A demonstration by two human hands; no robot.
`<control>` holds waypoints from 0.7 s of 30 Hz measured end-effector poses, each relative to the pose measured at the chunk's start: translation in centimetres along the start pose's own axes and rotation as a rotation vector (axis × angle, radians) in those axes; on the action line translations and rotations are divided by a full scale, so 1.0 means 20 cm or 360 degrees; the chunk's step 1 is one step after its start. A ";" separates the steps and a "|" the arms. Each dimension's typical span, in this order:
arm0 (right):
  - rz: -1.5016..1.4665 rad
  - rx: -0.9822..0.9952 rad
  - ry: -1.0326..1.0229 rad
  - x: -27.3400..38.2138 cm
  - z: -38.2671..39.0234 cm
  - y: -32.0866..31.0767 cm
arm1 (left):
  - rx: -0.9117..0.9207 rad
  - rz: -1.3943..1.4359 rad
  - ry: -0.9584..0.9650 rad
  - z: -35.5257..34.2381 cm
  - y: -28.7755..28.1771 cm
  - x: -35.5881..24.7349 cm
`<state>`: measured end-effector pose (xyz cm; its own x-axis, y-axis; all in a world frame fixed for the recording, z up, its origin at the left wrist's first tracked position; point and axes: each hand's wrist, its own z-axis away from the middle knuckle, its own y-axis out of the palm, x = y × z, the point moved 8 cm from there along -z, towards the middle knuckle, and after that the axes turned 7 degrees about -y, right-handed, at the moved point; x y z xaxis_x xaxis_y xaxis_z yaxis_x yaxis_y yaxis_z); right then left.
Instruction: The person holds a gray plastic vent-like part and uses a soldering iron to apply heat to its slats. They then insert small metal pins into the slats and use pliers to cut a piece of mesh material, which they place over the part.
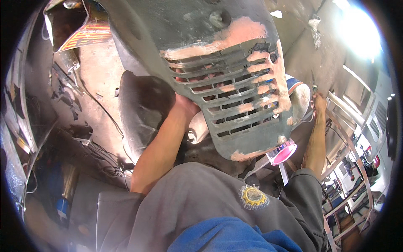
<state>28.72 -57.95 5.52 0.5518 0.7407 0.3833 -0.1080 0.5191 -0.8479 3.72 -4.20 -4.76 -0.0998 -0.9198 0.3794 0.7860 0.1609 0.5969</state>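
A dark grey slotted grille panel with pinkish filler patches stands tilted in front of me. My left hand reaches behind its left edge. Bits of skin show through the slots, but the panel hides most of the fingers. Out to the right of the panel, my right hand is closed around a thin pointed tool, tip upward. Its handle is mostly covered by the fingers, and its exact kind is unclear. Under the panel's lower corner sits a clear round thing with a pink rim, a pale strip hanging below it.
Left of my left forearm is a dark curved shell. Thin black cables run over the floor. A metal frame stands at right, near a white vehicle. Behind the panel's right side is a pale rounded object.
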 end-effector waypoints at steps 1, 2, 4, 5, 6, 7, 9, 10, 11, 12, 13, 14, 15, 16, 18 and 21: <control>-0.0047 0.0036 0.0069 -0.08 -0.02 0.03 | 0.0060 0.0078 0.0006 -0.01 0.01 0.00; -0.0092 0.0066 0.0141 -0.14 -0.03 0.04 | 0.0120 0.0156 0.0003 -0.02 0.03 0.00; -0.0119 -0.0054 0.0052 -0.09 0.00 0.07 | 0.0115 0.0028 0.0045 0.00 0.05 -0.03; -0.0129 -0.0130 0.0008 -0.06 0.04 0.06 | 0.0144 0.0017 0.0056 -0.01 0.04 -0.05; -0.0213 -0.0169 -0.0061 0.00 0.09 0.02 | 0.0180 0.0006 0.0059 -0.03 0.05 -0.05; -0.0298 -0.0195 -0.0133 0.09 0.15 0.00 | 0.0129 0.0091 0.0080 -0.05 0.00 -0.07; -0.0503 -0.0207 -0.0261 0.24 0.24 -0.12 | 0.0263 0.0053 -0.0005 -0.08 -0.01 -0.07; -0.0622 -0.0187 -0.0321 0.31 0.30 -0.19 | 0.0331 0.0040 -0.0054 -0.08 0.00 -0.06; -0.0667 -0.0147 -0.0384 0.43 0.39 -0.22 | 0.0277 0.0056 -0.0046 -0.08 -0.03 -0.06; -0.0696 -0.0128 -0.0451 0.57 0.52 -0.26 | 0.0232 0.0081 -0.0062 -0.09 -0.04 -0.04; -0.0819 0.0019 -0.0596 0.69 0.63 -0.27 | 0.0186 0.0102 -0.0071 -0.09 -0.06 -0.03; -0.0796 0.0065 -0.0622 0.79 0.74 -0.27 | 0.0214 0.0102 -0.0075 -0.09 -0.05 -0.03; -0.0809 0.0168 -0.0632 0.85 0.83 -0.27 | 0.0245 0.0101 -0.0088 -0.09 -0.03 -0.03; -0.0826 0.0276 -0.0640 0.91 0.91 -0.25 | 0.0274 0.0097 -0.0094 -0.08 -0.02 -0.02; -0.0891 0.0352 -0.0575 1.04 1.13 -0.10 | 0.0297 0.0051 -0.0059 -0.09 -0.03 -0.04; -0.0608 0.0814 -0.0560 1.20 1.38 0.08 | 0.0437 0.0038 -0.0082 -0.12 -0.02 -0.04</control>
<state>19.06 -27.50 23.41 0.3391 0.5168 0.7861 -0.3813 0.8394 -0.3874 4.95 -4.44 -6.88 -0.1198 -0.8962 0.4271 0.5945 0.2798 0.7538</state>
